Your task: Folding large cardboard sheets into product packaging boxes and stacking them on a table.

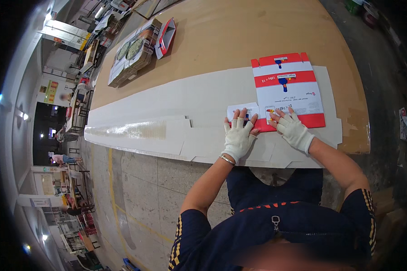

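Note:
A flattened red-and-white printed carton (303,97) lies in front of me on a large grey-white cardboard sheet (203,99). My left hand (239,137), in a white fingerless glove, presses on the white flap (234,109) at the carton's left side, its fingers spread. Beside it, my right hand (293,132), gloved the same way, lies flat with fingers apart on the carton's near part. Neither hand grips anything. The carton's surface under both palms is hidden.
Brown cardboard (212,49) covers the tabletop. At the far left are a plastic-wrapped stack of printed cartons (134,52) and a partly opened red-and-white carton (166,38). The grey sheet reaches the table's near edge. Other people and work tables stand farther left across the concrete floor (140,180).

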Available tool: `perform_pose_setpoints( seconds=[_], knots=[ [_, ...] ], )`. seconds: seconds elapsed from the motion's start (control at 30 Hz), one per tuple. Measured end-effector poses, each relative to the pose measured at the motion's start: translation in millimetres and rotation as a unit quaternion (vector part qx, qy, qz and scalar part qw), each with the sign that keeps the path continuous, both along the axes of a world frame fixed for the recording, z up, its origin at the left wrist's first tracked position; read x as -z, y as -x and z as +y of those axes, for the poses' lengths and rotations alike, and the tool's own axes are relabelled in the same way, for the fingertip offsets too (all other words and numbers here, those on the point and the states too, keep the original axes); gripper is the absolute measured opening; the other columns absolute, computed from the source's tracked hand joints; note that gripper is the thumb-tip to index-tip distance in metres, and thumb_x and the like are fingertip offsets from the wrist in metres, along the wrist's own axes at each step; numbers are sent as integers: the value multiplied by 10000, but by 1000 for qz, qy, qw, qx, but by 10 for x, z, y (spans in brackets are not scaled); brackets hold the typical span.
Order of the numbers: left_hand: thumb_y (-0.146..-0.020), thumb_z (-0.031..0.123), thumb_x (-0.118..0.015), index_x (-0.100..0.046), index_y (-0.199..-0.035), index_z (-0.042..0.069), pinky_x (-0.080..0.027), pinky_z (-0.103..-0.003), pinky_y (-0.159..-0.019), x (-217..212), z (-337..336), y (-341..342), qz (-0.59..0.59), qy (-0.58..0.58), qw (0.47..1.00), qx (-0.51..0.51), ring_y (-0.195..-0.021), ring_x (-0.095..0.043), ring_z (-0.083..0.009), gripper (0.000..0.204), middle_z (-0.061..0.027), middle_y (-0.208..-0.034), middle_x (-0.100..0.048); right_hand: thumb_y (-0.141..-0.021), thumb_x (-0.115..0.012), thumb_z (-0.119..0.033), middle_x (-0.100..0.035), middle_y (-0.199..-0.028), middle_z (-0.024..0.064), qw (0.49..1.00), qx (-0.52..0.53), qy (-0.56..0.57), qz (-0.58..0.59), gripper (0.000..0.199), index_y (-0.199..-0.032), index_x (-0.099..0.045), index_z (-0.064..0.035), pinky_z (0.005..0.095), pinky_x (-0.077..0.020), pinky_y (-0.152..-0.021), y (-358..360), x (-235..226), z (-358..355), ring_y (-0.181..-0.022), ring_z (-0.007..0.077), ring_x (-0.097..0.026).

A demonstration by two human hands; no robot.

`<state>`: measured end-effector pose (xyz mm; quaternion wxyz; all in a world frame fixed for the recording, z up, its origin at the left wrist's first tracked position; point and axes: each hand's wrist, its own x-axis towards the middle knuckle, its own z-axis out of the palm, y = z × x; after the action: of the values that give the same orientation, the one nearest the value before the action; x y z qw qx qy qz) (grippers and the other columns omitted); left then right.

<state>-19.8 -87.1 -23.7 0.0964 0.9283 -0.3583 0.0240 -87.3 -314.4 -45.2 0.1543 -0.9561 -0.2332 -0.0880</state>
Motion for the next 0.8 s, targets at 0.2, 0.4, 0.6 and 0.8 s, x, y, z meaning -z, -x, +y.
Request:
perform_pose_setpoints(
  seconds=[0.2,0.4,0.6,0.8],
  knots=[
    [-772,406,-623,-495,-1283,229,-145,-598,-1019,-142,-143,-61,91,14,994,-54,-1305,-242,-320,555,-118,-1368,-340,-820,-527,-152,-406,-1378,106,1000,8,13,-6,427,-1244,-493,-110,576,-164,-1058,5,2,-21,-1316,286,-324],
    [-693,415,-692,-556,-1185,145,-152,-558,-1040,-106,-436,-509,76,100,980,-156,-1262,-271,-321,577,-138,-1297,-385,-820,-532,-144,-409,-1366,114,1000,-7,3,8,420,-1236,-493,-98,565,-172,-1060,-15,-193,11,-1299,293,-341],
    [-776,400,-632,-638,-1003,98,-319,-428,-947,-461,-479,-896,186,95,969,-132,-1018,-505,-280,378,-123,-990,-580,-759,-633,-106,-612,-849,121,967,97,-228,50,138,-857,-606,-13,371,-475,-682,373,-778,-64,-787,267,-586],
    [-827,154,-624,-623,-1061,3,-358,-225,-452,-761,-222,-996,593,193,781,39,-493,-448,-56,278,32,-611,-511,-880,-566,-245,-589,-1026,87,594,213,-595,498,289,-1117,-520,-84,350,-506,-696,584,-514,-187,-904,216,-591]
  ],
)
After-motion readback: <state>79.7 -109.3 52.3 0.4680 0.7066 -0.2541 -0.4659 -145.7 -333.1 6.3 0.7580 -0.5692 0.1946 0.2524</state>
